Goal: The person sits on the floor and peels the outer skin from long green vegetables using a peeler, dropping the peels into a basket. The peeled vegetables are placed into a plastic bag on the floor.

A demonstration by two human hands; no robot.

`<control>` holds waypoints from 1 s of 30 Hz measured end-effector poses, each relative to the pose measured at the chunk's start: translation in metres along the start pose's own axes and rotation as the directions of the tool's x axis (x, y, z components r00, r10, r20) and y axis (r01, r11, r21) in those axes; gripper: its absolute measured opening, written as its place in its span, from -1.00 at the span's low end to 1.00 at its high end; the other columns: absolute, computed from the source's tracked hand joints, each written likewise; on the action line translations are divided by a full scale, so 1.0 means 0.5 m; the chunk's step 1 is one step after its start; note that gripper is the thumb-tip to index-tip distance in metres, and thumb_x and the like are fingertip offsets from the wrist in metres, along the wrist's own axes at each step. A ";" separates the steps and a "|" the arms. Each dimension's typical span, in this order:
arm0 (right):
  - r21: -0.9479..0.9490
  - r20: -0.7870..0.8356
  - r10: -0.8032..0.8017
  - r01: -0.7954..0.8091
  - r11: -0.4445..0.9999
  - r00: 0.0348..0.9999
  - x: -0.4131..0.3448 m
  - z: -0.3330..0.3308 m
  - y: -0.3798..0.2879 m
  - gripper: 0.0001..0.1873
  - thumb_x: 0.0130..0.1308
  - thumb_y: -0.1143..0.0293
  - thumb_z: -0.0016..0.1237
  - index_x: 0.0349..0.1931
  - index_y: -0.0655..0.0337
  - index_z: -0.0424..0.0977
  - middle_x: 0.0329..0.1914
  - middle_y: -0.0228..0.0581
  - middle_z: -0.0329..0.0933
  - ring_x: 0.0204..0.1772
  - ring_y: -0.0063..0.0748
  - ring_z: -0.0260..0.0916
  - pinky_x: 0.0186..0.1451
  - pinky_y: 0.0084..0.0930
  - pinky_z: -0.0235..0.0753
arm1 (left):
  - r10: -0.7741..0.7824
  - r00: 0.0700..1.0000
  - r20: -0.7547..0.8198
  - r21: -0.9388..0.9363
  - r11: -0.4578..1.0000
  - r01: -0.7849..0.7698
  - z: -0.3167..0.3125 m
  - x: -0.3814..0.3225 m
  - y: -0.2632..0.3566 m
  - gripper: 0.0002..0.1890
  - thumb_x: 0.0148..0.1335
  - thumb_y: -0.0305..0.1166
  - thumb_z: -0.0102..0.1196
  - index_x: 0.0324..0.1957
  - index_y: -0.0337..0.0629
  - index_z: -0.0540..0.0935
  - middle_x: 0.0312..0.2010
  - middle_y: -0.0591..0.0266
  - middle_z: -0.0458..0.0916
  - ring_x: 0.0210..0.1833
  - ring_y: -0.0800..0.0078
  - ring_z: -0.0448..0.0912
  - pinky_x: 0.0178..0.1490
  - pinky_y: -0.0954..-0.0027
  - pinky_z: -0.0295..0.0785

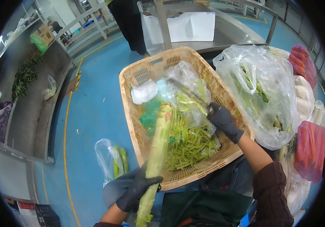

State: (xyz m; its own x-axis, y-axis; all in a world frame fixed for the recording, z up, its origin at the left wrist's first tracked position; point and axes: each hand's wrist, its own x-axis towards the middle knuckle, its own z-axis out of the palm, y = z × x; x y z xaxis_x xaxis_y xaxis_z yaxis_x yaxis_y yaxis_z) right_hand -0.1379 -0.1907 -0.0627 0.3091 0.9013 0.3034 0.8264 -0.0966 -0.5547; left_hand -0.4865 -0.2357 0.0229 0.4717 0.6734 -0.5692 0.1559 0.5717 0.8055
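Observation:
My left hand (139, 185), in a dark glove, grips the lower part of a long pale-green celtuce stem (157, 144). The stem slants up over the near left side of a dirty beige plastic crate (129, 124); most of its skin is off, with some darker skin and a reddish patch near the upper end. My right hand (223, 120), gloved too, holds the handle of a long-bladed tool (189, 92), likely a knife, blurred. Its blade points up and left over the crate, apart from the stem. Green peelings (189, 146) are heaped in the crate below.
Clear plastic bags (183, 75) and a white wrapped bundle (144, 92) lie in the crate. At right are a large bag of green vegetables (260, 96) and bagged carrots (311, 150). More stems (121, 160) stand by my left knee. A person's dark-clothed legs (131, 27) are ahead.

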 end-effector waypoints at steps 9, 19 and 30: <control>-0.332 0.059 0.191 -0.161 0.929 0.980 0.072 -0.029 -0.022 -0.79 -0.08 0.41 -0.11 -0.35 0.12 0.45 -0.55 -0.13 0.48 -0.49 -0.14 0.43 -0.44 -0.34 0.40 | -0.021 1.000 -0.009 0.028 0.999 0.021 -0.011 -0.012 -0.001 -0.30 -0.12 -0.56 0.16 0.11 -0.17 0.13 -0.47 0.14 0.47 -0.48 0.40 0.49 -0.49 0.40 0.47; -0.080 0.284 -0.344 0.380 0.921 0.895 -0.025 -0.014 -0.172 -0.76 -0.10 0.42 -0.10 -0.33 0.00 0.44 -0.60 -0.28 0.41 -0.55 -0.28 0.43 -0.53 -0.33 0.37 | -0.023 0.999 0.027 -0.106 0.994 0.026 0.005 -0.014 0.006 -0.34 -0.08 -0.52 0.10 0.11 -0.19 0.14 -0.48 0.12 0.47 -0.57 0.39 0.47 -0.53 0.42 0.42; 0.067 -0.091 -0.285 0.291 0.954 0.954 -0.058 -0.006 -0.097 -0.78 -0.07 0.42 -0.10 -0.33 0.05 0.42 -0.54 -0.19 0.45 -0.50 -0.19 0.43 -0.45 -0.32 0.39 | -0.078 0.996 0.031 -0.246 0.966 0.083 0.006 0.001 0.015 -0.39 -0.11 -0.57 0.07 0.06 -0.18 0.17 -0.48 0.10 0.46 -0.55 0.34 0.47 -0.54 0.38 0.44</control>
State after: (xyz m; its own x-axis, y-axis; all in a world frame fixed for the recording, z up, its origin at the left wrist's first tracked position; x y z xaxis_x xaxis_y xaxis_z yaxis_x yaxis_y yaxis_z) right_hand -0.1856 -0.2134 -0.0423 0.1026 0.8490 0.5184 0.8469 0.1988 -0.4932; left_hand -0.4827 -0.2324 0.0294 0.4849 0.6120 -0.6248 -0.0239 0.7234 0.6900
